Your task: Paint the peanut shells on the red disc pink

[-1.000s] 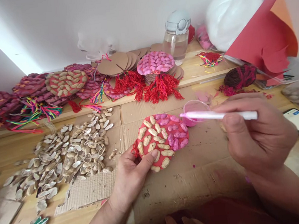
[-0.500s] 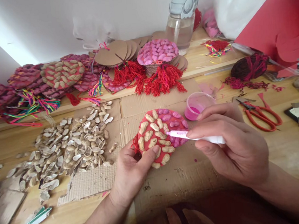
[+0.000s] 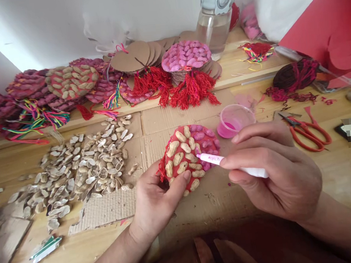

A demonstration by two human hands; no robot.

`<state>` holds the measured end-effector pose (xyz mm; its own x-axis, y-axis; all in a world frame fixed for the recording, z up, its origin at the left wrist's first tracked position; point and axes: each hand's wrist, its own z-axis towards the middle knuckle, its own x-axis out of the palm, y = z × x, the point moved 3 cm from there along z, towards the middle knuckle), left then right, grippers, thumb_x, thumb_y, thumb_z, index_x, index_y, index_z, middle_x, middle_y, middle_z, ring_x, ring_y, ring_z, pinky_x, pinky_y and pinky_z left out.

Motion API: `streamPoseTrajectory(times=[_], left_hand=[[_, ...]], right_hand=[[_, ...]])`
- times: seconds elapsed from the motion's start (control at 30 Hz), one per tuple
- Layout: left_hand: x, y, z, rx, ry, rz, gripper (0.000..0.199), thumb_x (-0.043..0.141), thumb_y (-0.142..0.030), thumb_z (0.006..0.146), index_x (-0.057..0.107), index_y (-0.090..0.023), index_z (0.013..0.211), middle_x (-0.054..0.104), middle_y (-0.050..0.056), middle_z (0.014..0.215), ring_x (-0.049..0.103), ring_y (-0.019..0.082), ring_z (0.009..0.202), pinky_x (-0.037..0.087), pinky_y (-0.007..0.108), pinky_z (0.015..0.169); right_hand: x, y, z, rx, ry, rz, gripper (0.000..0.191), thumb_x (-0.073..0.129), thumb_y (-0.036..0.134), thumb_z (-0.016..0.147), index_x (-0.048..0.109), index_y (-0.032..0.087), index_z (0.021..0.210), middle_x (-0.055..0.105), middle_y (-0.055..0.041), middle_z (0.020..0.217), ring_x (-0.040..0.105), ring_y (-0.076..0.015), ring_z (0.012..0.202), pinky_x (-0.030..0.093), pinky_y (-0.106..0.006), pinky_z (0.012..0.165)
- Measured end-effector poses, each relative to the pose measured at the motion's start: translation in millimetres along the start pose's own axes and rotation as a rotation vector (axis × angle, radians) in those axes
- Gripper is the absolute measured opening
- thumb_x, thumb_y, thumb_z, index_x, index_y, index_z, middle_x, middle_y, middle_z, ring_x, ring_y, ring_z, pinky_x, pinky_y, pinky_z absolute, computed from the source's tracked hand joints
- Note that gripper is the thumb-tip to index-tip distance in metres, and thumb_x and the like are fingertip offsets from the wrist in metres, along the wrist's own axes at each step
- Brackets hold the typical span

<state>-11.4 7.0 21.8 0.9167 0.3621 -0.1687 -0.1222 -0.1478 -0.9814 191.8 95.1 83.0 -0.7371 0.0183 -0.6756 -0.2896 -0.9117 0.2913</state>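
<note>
The red disc point(image 3: 187, 153), bearing pale and pink peanuts point(image 3: 178, 159), is above the worktop point(image 3: 76, 257). The left hand point(image 3: 157, 199) has its fingers closed on the disc's left edge — the right hand point(image 3: 275, 171) has its fingers closed round a white pen point(image 3: 211, 158), tip at the disc's peanuts. A cup point(image 3: 236, 118) of pink liquid point(image 3: 229, 130) stands beyond the disc's right edge, scissors point(image 3: 306, 133) farther right; shells point(image 3: 86, 169) lie left of the disc.

Shells point(image 3: 102, 178) lie left on the table point(image 3: 78, 256), peanut disc point(image 3: 178, 159) to their right, cup point(image 3: 235, 119) behind and right of that, scissors point(image 3: 306, 135) further right, bottle point(image 3: 213, 28) up on the back ledge point(image 3: 235, 75)!
</note>
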Motion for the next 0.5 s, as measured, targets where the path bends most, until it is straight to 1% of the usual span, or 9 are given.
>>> streamPoseTrajectory(times=[0.07,0.2,0.3,0.4,0.5], left_hand=[[-1.5,-2,-2,0.075,-0.018,0.081,0.015,0.082,-0.034,0.087,0.081,-0.020,0.091,0.082,0.004,0.084,0.070,0.020,0.071,0.057,0.031,0.068],[-2.6,-6,-6,0.196,-0.004,0.223,0.015,0.078,-0.034,0.091,0.079,-0.020,0.087,0.077,0.004,0.079,0.064,0.018,0.067,0.050,0.030,0.063],[-3.2,-10,-7,0.283,-0.014,0.300,0.014,0.077,-0.032,0.092,0.077,-0.020,0.086,0.072,0.002,0.076,0.060,0.017,0.065,0.047,0.030,0.062],[-3.2,-12,-7,0.341,-0.012,0.352,0.016,0.076,-0.028,0.093,0.073,-0.020,0.080,0.064,0.000,0.069,0.055,0.015,0.060,0.044,0.029,0.059],[-2.8,-13,-7,0.375,-0.002,0.386,0.016,0.075,-0.026,0.093,0.073,-0.019,0.079,0.063,0.000,0.069,0.055,0.015,0.061,0.044,0.029,0.059]], right_hand=[[-1,1,0,-0.009,0.005,0.006,0.005,0.065,0.029,0.101,0.067,0.024,0.102,0.075,0.0007,0.085,0.067,-0.0226,0.100,0.048,-0.044,0.093],[-4,8,2,-0.062,-0.004,-0.055,0.008,0.064,0.030,0.103,0.066,0.023,0.107,0.076,0.0016,0.088,0.067,-0.0215,0.102,0.047,-0.043,0.091],[-6,15,4,-0.074,0.019,-0.117,0.005,0.066,0.032,0.102,0.068,0.027,0.100,0.077,0.0052,0.084,0.070,-0.0207,0.098,0.048,-0.042,0.088],[-7,20,6,-0.073,0.050,-0.134,0.011,0.067,0.033,0.102,0.067,0.030,0.091,0.077,0.0076,0.080,0.072,-0.0196,0.094,0.049,-0.041,0.084],[-8,21,7,-0.090,0.046,-0.126,0.009,0.067,0.033,0.102,0.068,0.030,0.093,0.077,0.0070,0.081,0.073,-0.0193,0.093,0.050,-0.040,0.081]])
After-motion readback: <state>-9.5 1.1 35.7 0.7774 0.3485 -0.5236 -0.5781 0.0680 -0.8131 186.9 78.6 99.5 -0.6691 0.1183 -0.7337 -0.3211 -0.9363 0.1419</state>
